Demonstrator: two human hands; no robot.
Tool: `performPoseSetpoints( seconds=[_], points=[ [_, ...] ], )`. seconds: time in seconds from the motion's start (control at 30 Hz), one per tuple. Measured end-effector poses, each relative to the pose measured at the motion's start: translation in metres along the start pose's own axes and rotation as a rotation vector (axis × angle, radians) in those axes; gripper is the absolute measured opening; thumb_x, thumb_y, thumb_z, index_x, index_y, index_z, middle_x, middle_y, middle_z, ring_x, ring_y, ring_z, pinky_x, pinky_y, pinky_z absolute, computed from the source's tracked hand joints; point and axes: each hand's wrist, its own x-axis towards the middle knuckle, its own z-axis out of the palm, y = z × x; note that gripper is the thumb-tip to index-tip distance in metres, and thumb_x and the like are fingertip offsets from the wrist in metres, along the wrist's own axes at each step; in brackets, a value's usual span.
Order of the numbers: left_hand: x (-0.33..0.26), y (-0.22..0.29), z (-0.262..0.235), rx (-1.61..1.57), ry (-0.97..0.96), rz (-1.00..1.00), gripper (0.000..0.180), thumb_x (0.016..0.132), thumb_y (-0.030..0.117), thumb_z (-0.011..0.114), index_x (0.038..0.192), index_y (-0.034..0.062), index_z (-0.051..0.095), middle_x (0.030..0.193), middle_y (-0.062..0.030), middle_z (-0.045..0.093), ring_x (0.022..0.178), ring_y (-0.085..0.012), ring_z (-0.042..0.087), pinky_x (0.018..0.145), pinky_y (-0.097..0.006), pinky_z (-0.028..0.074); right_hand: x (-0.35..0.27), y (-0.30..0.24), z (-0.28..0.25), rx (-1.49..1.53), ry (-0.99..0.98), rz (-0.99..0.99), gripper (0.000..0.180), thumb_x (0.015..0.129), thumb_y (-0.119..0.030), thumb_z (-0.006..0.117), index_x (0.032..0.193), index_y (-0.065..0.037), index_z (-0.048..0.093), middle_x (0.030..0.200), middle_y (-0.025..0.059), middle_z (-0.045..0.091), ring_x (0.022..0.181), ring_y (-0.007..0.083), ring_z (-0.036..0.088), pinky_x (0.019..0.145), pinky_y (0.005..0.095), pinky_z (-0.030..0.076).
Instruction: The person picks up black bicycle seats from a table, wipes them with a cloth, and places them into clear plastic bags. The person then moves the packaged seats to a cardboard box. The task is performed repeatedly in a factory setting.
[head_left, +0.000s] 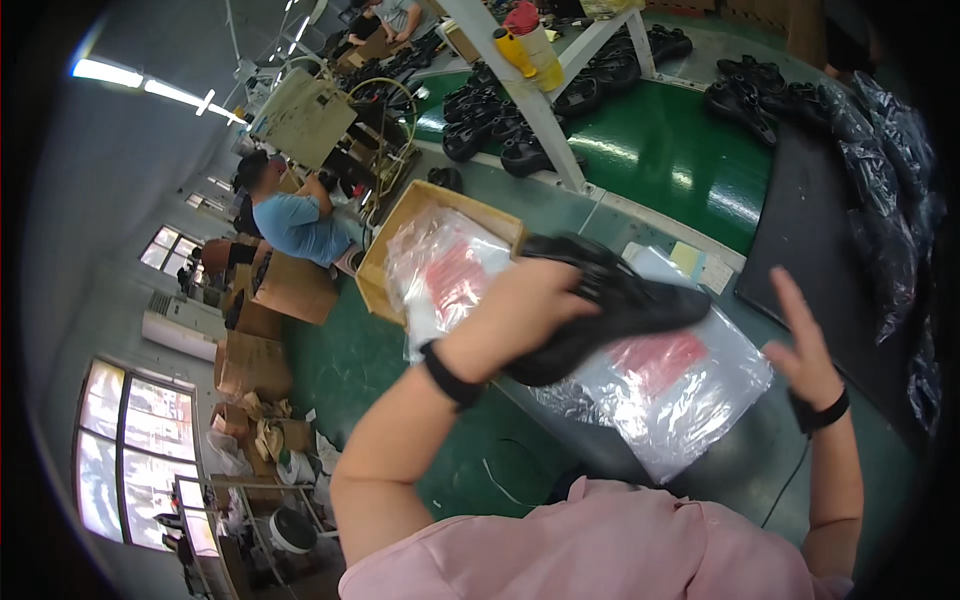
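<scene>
Head view: left hand (530, 300) grips a black shoe (610, 310) lying crosswise, toe pointing right; right hand (805, 345) spread, empty.

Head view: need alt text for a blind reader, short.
The person's left hand grips a black moulded part above a stack of clear plastic bags on a green table, while the right hand hovers open beside it. A cardboard box holds more bags.

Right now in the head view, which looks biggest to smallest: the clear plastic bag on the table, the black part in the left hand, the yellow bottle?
1. Clear plastic bag
2. Black part, though nearer the camera
3. Yellow bottle, far away
</scene>
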Motion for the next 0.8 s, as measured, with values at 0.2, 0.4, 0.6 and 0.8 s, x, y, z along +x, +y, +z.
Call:
performPoseSetpoints(
  seconds=[0.2, 0.4, 0.6, 0.8],
  points=[
    [0.001, 0.088, 0.088, 0.019, -0.277, 0.291, 0.033, 0.076, 0.031, 0.070, 0.084, -0.0008, 0.066, 0.082, -0.0213, 0.064, 0.084, -0.0365, 0.063, 0.076, -0.044, 0.049, -0.025, -0.059, 0.070, 0.037, -0.285, 0.348, 0.106, 0.058, -0.035, 0.087, 0.139, 0.002, 0.029, 0.125, 0.0270, 0.052, 0.117, 0.0421, 0.050, 0.098, 0.0391, 0.041],
    [-0.030, 0.172, 0.113, -0.044, -0.059, 0.802, 0.068, 0.073, 0.033, 0.072, 0.134, 0.0125, 0.048, 0.140, -0.0127, 0.042, 0.131, -0.0311, 0.039, 0.105, -0.052, 0.031, -0.117, -0.022, 0.081, 1.368, 0.142, 0.742, 0.062, 0.086, -0.051, 0.061, 0.127, -0.006, 0.050, 0.117, 0.0136, 0.061, 0.106, 0.0272, 0.060, 0.090, 0.0391, 0.049],
    [-0.035, 0.212, 0.208, -0.148, -0.110, 0.910, 0.069, 0.076, 0.050, 0.064, 0.137, 0.0237, 0.047, 0.145, -0.0045, 0.040, 0.137, -0.0299, 0.030, 0.107, -0.059, 0.024, -0.188, -0.025, 0.081, 1.851, 0.249, 0.798, 0.074, 0.084, -0.072, 0.044, 0.116, -0.007, 0.057, 0.099, 0.0177, 0.064, 0.081, 0.0266, 0.065, 0.066, 0.0380, 0.055],
    [0.053, 0.103, 0.229, -0.410, -0.217, 0.035, 0.045, 0.086, 0.031, 0.057, 0.121, 0.0021, 0.058, 0.125, -0.0186, 0.057, 0.116, -0.0355, 0.052, 0.095, -0.041, 0.043, -0.238, -0.013, 0.095, 1.989, 0.193, 0.603, 0.068, 0.090, -0.063, 0.044, 0.118, -0.002, 0.054, 0.090, 0.0188, 0.060, 0.064, 0.0277, 0.062, 0.052, 0.0359, 0.052]
  ],
)
